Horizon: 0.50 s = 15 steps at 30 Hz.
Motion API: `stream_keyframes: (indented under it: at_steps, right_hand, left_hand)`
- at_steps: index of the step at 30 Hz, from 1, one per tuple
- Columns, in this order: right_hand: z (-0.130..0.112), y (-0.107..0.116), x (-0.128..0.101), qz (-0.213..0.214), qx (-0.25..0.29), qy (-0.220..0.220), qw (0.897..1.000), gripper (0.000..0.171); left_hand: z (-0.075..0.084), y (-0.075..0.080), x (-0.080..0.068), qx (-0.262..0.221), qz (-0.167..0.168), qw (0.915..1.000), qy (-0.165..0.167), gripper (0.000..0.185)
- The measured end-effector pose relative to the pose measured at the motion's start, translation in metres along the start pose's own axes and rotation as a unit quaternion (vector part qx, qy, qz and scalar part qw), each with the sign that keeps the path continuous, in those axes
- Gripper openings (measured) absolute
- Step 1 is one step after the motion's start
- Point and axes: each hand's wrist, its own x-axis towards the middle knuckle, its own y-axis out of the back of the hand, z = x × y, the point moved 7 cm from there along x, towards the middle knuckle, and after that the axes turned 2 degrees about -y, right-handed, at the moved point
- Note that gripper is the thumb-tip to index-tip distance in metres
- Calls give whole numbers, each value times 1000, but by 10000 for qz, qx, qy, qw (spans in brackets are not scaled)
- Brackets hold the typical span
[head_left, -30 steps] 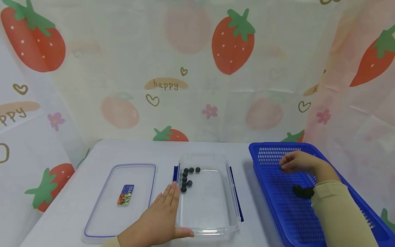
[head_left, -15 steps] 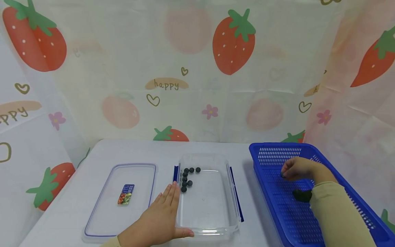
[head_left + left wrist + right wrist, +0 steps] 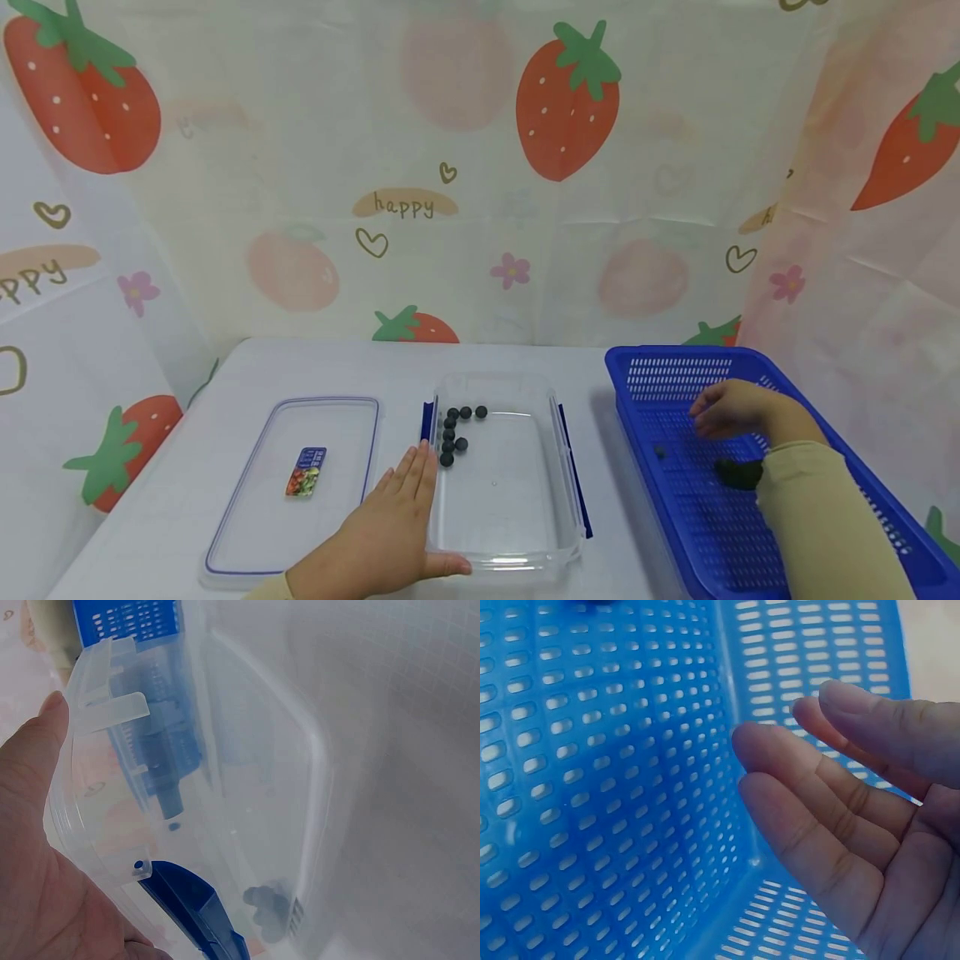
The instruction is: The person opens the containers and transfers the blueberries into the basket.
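Note:
My left hand [image 3: 390, 517] lies with straight fingers along the left wall of a clear plastic box [image 3: 510, 557], its thumb at the box's near corner. Several small dark balls [image 3: 448, 435] sit along the left side and far left corner inside the box. Over the blue basket [image 3: 675, 500], my right hand [image 3: 738, 410] hovers with loosely bent fingers and thumb apart; nothing is between them in the right wrist view. One small dark ball [image 3: 660, 451] lies on the basket floor, left of that hand. A dark lumpy thing [image 3: 737, 473] lies nearer me, partly hidden by the right sleeve.
A clear lid [image 3: 247, 533] with a blue-edged seal and a colourful label [image 3: 306, 472] lies flat left of the box. Dark blue clips [image 3: 574, 471] stick out from the box's sides. A strawberry-print cloth hangs behind the white table [image 3: 405, 367].
My right hand first lowered into the basket with a small ball, then let it go; the ball now lies left of the fingers. The left hand has stayed put.

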Motion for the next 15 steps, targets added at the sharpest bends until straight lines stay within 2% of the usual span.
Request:
stream_keyframes:
  at_steps: [9,15]
  right_hand:
    - [-12,10,-5,-201,282,462,9983,26]
    - [-24,15,-13,-191,490,642,9966,27]
  left_hand:
    - [0,1,-1,-37,36,10000,-20,123]
    - [0,1,-1,-20,31,10000,-37,122]
